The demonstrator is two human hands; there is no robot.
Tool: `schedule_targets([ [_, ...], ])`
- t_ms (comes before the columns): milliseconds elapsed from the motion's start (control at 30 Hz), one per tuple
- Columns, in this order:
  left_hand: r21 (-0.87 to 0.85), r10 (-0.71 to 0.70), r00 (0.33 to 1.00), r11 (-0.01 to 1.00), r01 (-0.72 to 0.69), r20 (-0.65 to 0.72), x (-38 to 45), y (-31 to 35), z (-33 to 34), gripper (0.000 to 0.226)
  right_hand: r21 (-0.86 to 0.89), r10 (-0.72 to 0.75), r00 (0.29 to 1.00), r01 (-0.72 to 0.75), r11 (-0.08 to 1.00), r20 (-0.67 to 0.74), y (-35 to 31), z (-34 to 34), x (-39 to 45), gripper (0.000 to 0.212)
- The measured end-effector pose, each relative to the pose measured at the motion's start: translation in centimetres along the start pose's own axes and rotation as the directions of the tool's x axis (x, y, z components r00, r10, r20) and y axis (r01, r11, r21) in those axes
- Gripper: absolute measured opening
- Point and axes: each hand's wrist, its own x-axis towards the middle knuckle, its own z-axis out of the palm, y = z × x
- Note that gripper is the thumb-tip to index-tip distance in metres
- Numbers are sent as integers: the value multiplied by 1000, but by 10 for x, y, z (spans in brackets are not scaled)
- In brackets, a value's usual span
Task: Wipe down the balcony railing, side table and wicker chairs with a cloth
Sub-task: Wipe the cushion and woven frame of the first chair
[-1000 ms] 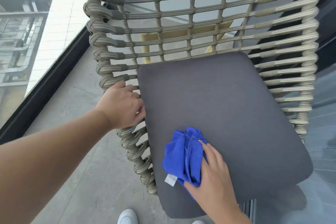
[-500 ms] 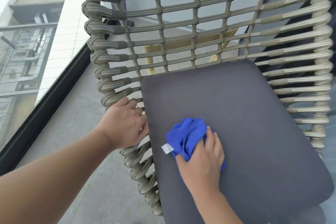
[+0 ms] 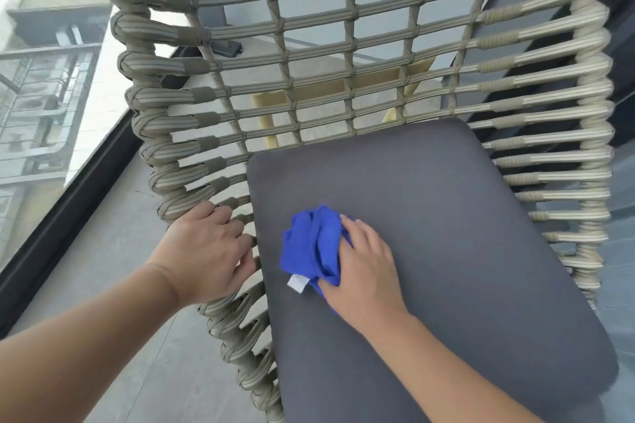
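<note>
**Blue cloth under the right hand on the chair cushion**

Pressing a bunched blue cloth (image 3: pixel 311 245) down onto the dark grey seat cushion (image 3: pixel 446 233) with the right hand (image 3: pixel 364 268); fingers lying over the cloth's right side, curled lightly round its folds, thumb hidden beneath; most of the cloth bulging out to the left of and beyond the fingers, a white label (image 3: pixel 297 283) sticking out at its near left edge; sitting on the left half of the cushion, near the middle of its depth.

Gripping the left side rail of the wicker chair (image 3: pixel 309 45) with the left hand (image 3: pixel 206 257); fingers hooking over the woven loops just beside the cushion's left edge, wrapped round the rail; cloth lying just right of this hand, apart from it.

Showing through the far woven back, a yellowish wooden frame (image 3: pixel 319 89); running along the left, a dark railing base (image 3: pixel 68 196) with glass beyond; lying below, grey floor (image 3: pixel 120 285).
</note>
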Motion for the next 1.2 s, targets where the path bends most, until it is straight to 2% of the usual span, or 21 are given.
schedule_targets([
  [133,-14,4,1000,1000,-4,-4,0,2,0,40,-35,190,981,-192,981,-41,69,-40,20,80],
  [267,-27,-1,1000,1000,0,-21,2,0,1,40,-40,370,924,-375,926,-99,127,-73,36,64],
  [467,-49,-3,999,999,2,-39,0,-1,-1,40,-17,544,828,-551,834,-135,166,-88,52,57],
  [600,-56,-8,999,998,6,-37,1,0,0,37,-43,584,803,-592,805,-119,174,-90,64,53],
  [700,-74,-18,999,997,15,-48,1,0,2,36,-87,559,821,-569,818,-117,183,-96,75,52],
  [767,-88,-26,998,996,21,-57,0,-1,3,35,-95,583,807,-590,802,-97,196,-103,87,48],
  [900,-121,-35,996,992,25,-78,-2,-1,4,36,120,740,672,-735,667,6,224,-115,110,37],
  [967,-153,-38,996,988,25,-79,-1,-2,6,35,182,768,640,-759,625,36,228,-116,111,37],
  [1100,-201,-62,997,978,51,-50,-5,-2,11,36,153,760,650,-751,642,1,223,-109,106,50],
  [1200,-206,-66,997,977,56,-38,-5,-4,15,38,121,737,676,-730,673,-20,220,-108,98,42],
])
